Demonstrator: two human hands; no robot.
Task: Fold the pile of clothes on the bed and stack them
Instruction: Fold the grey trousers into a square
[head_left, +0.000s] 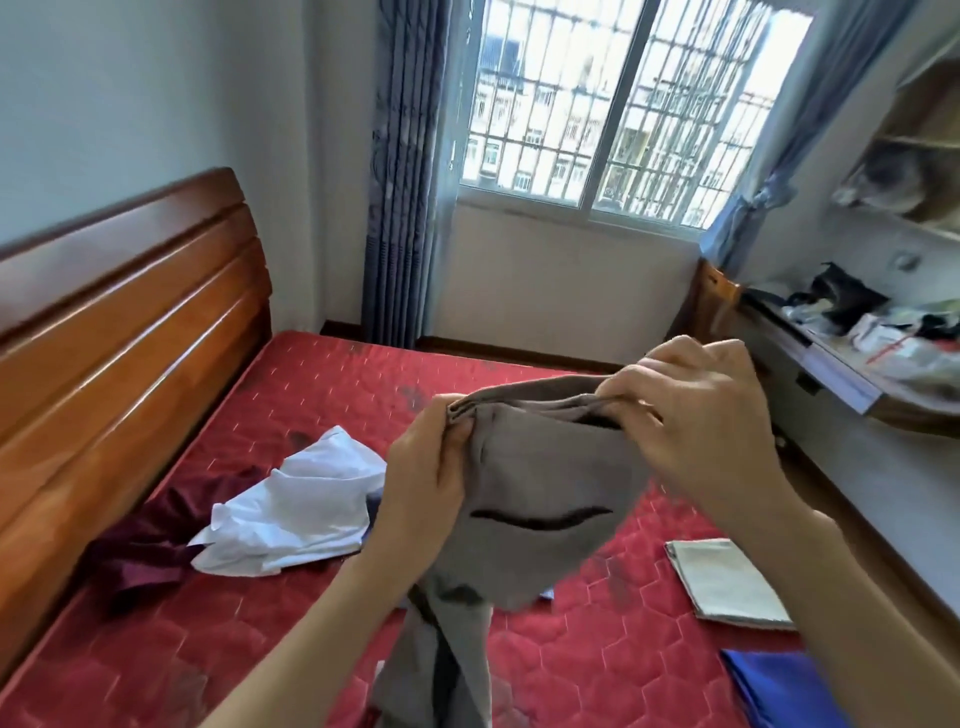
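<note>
Left hand (426, 467): we see it raised, fingers curled, pinching the waistband of the grey trousers (540, 499) at 9 o'clock;
Right hand (691, 410): pinches it at 3 o'clock;
Trousers: hanging above the red bed (291, 395);
Writing: we read none

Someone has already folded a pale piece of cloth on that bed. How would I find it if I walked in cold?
Start at the red quilted mattress and go to its right side, opposite the wooden headboard. The pale folded cloth lies flat there as a neat rectangle, just beyond a blue cloth. Unlike the crumpled white garment near the headboard, it is squared off and greyish cream.
</note>
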